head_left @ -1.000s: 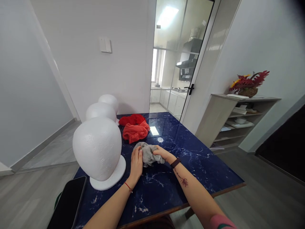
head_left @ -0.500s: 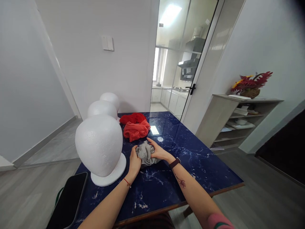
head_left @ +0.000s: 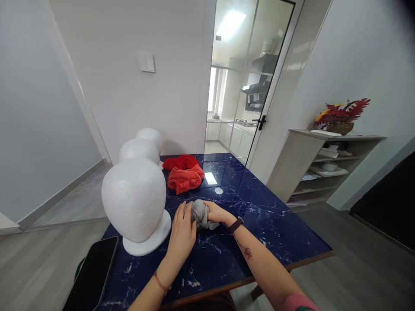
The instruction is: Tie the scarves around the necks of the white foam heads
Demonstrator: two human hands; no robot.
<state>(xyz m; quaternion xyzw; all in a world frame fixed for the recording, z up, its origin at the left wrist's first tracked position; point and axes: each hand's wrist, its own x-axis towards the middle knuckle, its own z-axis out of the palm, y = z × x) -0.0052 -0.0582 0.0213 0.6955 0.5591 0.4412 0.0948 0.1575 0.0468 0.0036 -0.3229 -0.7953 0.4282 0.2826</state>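
A crumpled grey cloth (head_left: 201, 214) lies on the dark blue marble table (head_left: 227, 259). My right hand (head_left: 215, 212) is closed on its right side, wrist strap toward me. My left hand (head_left: 182, 233) rests palm down, fingers stretched, with its fingertips against the cloth's left edge. Just left of my hands stands a large white foam head form (head_left: 134, 201) on a round base.
Two more white foam forms (head_left: 139, 149) stand behind the first. A red cloth (head_left: 180, 163) and an orange cloth (head_left: 185, 179) lie at the table's far side. A black phone (head_left: 92, 276) sits at the near left corner. Shelving (head_left: 320, 164) stands to the right.
My left hand has let go of the cloth's left side and slid toward me, flattening out. The right hand keeps hold of the cloth, now bunched smaller.
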